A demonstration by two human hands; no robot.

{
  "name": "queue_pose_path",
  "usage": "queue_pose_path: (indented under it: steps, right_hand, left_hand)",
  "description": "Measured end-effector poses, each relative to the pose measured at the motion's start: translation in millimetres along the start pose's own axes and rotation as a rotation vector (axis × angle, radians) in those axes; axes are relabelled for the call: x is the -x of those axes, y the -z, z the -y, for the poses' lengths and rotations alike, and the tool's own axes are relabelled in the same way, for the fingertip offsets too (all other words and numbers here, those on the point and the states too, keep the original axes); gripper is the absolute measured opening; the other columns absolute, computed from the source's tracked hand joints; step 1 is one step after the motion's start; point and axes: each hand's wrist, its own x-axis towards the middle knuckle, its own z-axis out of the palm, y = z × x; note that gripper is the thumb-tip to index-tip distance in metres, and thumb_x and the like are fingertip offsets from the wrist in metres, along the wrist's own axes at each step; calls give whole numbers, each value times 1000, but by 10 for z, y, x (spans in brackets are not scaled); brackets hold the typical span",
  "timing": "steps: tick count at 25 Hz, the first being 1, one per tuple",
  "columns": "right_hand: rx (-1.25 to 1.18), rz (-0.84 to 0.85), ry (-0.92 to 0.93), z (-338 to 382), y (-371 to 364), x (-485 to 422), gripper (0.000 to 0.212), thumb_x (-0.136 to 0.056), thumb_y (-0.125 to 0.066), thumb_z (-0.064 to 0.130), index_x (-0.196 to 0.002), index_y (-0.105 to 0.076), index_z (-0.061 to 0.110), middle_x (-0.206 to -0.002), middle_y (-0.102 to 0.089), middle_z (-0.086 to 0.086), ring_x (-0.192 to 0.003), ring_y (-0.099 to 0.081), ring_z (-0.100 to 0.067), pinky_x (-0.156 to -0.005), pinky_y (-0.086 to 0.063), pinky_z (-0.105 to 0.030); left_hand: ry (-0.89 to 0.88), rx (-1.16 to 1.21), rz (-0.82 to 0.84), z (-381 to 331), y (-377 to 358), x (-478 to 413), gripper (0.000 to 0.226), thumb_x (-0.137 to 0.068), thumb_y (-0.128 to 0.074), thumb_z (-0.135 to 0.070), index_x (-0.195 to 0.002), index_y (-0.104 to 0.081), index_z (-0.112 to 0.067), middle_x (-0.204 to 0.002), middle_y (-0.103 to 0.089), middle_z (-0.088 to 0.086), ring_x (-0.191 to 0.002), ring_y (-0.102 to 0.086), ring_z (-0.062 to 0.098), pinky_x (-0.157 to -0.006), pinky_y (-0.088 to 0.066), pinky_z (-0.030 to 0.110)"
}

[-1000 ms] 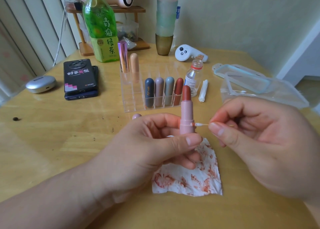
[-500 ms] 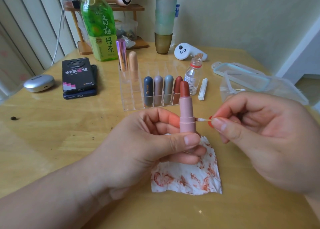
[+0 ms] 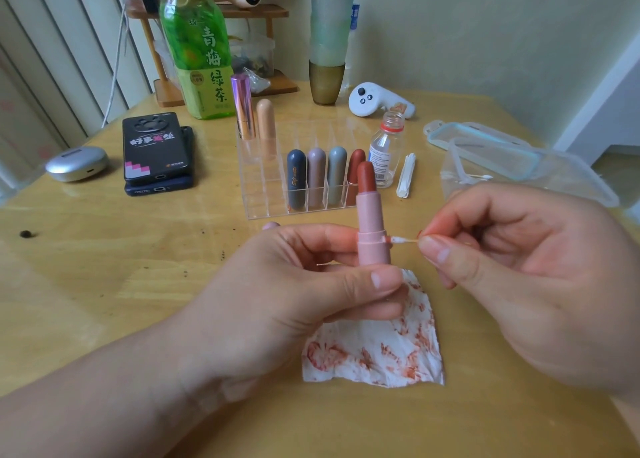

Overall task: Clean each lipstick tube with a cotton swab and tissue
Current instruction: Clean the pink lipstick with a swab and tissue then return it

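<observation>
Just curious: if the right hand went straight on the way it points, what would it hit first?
The pink lipstick tube, held upright by the left hand. The right hand pinches a cotton swab whose tip looks to touch the tube's collar, though depth is hard to judge.

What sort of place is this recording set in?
Probably a room at home, not a shop or lab: a wooden table carries a clear lipstick organiser, a green tea bottle and stacked phones.
</observation>
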Motion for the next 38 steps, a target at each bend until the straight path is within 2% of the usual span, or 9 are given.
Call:
queue_pose_path:
  steps: [5,11,15,20,25,29,32,35,38]
  right_hand:
    - [38,-20,-15,-20,34,-15,5,-81,-71,16,-80,-69,20,-61,-60,-8,-54,-54,-18,-53,-45,-17]
    - [5,-22,-8,-4,16,-10,5,-81,-70,16,-80,-69,20,-61,-60,-9,-54,-54,-20,-52,-45,-18]
    - [4,-1,-3,14,-19,14,4,-81,-70,14,-81,-69,18,-62,-59,-6,-53,-52,-12,-52,-43,-15]
    - [44,-15,-12,-7,19,-7,5,-80,-71,16,-79,-69,20,-61,-59,-8,-53,-53,-16,-52,-44,-16]
    - [30,-9,-17,-10,37,-11,4,-80,-71,16,-79,-69,19,-60,-59,-10,-52,-53,-17,-51,-44,-15]
    - [9,-1,-11,-4,24,-8,3,-80,-71,16,-80,-69,18,-61,-59,-10,-53,-52,-17,-52,-44,-17]
    - [6,9,-15,-3,11,3,3,-80,-70,17,-81,-69,19,-61,-58,-8,-53,-52,-12,-52,-44,-16]
    - [13,27,-19,8,-3,14,3,-80,-70,17,-81,-69,19,-62,-58,-7,-54,-52,-16,-52,-44,-18]
    - [46,22,-23,4,10,8,4,-80,-71,16,-80,-68,20,-61,-58,-7,-54,-53,-14,-52,-44,-17]
  left_hand:
    - [-33,66,10,-17,-6,3,32,-62,-78,3,-93,-73,0,-84,-72,24,-87,-73,40,-72,-60,35]
    - [-22,120,53,-12,13,4,23,-72,-71,6,-95,-69,9,-86,-68,29,-91,-70,44,-78,-60,37]
    - [2,53,-14,12,-6,-2,29,-62,-80,-1,-90,-73,0,-85,-71,22,-84,-73,36,-76,-60,35]
    - [-12,51,-4,5,-12,1,28,-63,-79,-1,-91,-75,0,-82,-73,20,-86,-73,36,-77,-60,35]
    - [-45,68,-26,-13,2,0,48,-60,-79,4,-105,-61,5,-86,-71,28,-88,-72,44,-74,-60,41]
    - [-41,37,26,-18,1,3,26,-66,-75,4,-92,-73,0,-92,-71,29,-89,-71,42,-69,-60,36]
    - [-47,67,33,-15,6,4,27,-64,-75,5,-90,-73,-3,-89,-71,25,-89,-70,42,-70,-60,35]
    - [-62,-5,1,-9,9,0,30,-60,-80,1,-88,-74,-10,-83,-71,17,-85,-70,38,-65,-59,30]
    - [-63,-5,1,-1,15,-14,35,-59,-80,0,-93,-74,-6,-83,-71,21,-85,-71,39,-64,-59,31]
